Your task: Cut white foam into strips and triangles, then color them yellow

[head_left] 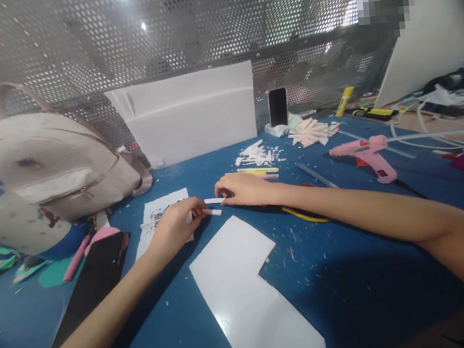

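Observation:
My left hand (181, 219) has its fingers pinched on a short white strip (213, 212) that sticks out to the right. In the fingers of my right hand (244, 189) is another white strip (214, 201), its free end pointing left. The two strips lie side by side, close together, just above the blue table. Under and beside my left hand is a white sheet (148, 211) with small dark and coloured scraps on it. Nearer to me lies a glossy white board (240, 265) with a notch cut in its right side.
Behind my right hand are coloured sticks (258, 170) and a pile of white scraps (257, 154). A pink glue gun (370, 154) lies right, a dark phone (89, 284) left. A backpack (56, 162), white foam board (194, 115) and upright phone (278, 107) stand at the back.

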`<state>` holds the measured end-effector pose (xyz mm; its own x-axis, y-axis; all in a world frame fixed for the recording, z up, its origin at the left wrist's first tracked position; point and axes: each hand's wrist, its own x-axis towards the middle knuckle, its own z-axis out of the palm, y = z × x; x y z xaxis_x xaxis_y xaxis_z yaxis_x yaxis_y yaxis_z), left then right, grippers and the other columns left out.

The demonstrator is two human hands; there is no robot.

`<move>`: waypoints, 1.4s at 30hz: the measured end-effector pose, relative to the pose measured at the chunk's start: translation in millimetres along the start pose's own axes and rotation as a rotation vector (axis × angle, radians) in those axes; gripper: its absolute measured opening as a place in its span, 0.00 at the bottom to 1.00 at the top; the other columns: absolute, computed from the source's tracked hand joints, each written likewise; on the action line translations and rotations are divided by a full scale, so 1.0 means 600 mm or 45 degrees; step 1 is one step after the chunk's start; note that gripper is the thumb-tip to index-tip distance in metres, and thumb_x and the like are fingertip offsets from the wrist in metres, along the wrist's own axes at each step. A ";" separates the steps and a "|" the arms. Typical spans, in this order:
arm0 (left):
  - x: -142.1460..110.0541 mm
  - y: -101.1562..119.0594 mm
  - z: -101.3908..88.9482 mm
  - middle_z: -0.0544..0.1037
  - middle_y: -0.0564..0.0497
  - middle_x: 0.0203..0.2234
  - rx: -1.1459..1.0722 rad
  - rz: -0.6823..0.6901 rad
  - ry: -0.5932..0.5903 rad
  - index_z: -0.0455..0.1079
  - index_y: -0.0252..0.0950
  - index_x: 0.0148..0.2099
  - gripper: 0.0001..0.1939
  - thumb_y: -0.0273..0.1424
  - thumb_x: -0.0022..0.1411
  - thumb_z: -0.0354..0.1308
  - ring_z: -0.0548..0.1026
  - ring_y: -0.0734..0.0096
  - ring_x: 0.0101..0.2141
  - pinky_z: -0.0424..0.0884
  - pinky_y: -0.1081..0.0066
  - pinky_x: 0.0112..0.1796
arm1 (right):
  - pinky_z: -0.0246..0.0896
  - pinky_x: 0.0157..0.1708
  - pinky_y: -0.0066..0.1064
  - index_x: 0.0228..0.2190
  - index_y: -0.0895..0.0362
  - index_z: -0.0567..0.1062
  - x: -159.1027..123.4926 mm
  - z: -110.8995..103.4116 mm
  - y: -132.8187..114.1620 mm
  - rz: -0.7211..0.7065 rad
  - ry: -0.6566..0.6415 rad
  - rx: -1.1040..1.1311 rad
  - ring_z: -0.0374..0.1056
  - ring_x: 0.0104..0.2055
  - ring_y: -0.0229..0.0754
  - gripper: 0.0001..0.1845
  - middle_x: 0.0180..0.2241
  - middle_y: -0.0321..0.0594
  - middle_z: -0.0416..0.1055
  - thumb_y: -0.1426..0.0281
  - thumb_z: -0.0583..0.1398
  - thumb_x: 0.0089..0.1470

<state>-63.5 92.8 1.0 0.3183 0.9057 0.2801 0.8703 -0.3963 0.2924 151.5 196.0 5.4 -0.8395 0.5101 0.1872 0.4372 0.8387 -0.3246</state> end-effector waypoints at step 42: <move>0.003 0.025 -0.043 0.74 0.51 0.36 -0.010 0.009 0.016 0.69 0.35 0.43 0.08 0.34 0.68 0.53 0.73 0.71 0.34 0.71 0.66 0.37 | 0.49 0.29 0.31 0.34 0.56 0.73 -0.063 -0.140 -0.064 0.113 0.104 0.011 0.65 0.32 0.39 0.10 0.35 0.38 0.74 0.63 0.58 0.59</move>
<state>-59.8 84.3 29.5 0.3195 0.9009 0.2938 0.8652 -0.4038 0.2974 193.4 160.7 88.6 -0.7681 0.5966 0.2324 0.5056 0.7879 -0.3515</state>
